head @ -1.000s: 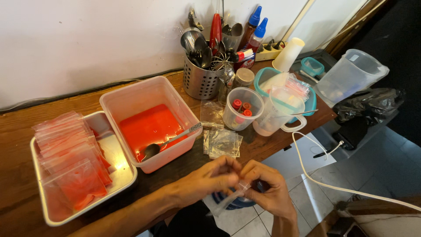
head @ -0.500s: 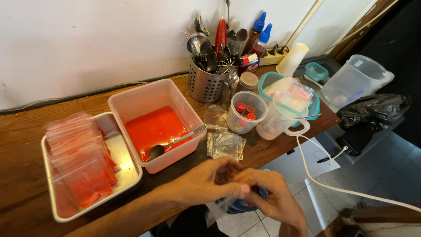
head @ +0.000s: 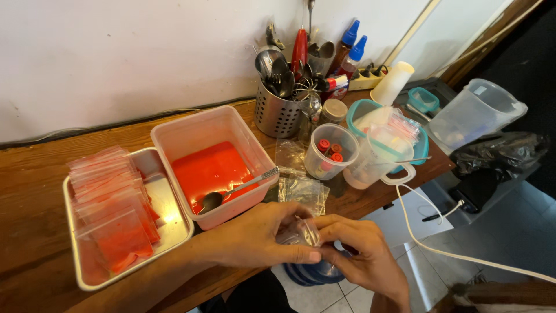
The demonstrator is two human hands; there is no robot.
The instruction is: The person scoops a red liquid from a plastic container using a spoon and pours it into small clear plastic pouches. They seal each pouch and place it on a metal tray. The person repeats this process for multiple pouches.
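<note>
1. Compared with a second ago, the two hands have come closer together over the table's front edge — the left hand (head: 263, 240) now wraps over the top of a small clear plastic bag (head: 298, 233), and the right hand (head: 362, 255) meets it from the other side.
2. Both hands are pinched on the bag: the left thumb and fingers press along its near edge, and the right fingertips hold the opposite edge, so the hands are together, not apart.
3. Judging by the grip, the bag is being worked at its mouth — whether it is being opened or pressed closed cannot be told.
4. The bag looks crumpled, glossy and see-through; no red filling shows inside it, though the fingers hide much of it.
5. It sits between the hands, in the air just in front of the wooden table (head: 35, 191), near a few flat empty bags (head: 301, 191) lying there.
6. Behind the hands, a pink tub (head: 174, 139) holds red sauce with a spoon (head: 234, 191) leaning in it; beside that, a metal tray (head: 174, 223) carries a stack of filled red bags (head: 110, 208).
</note>
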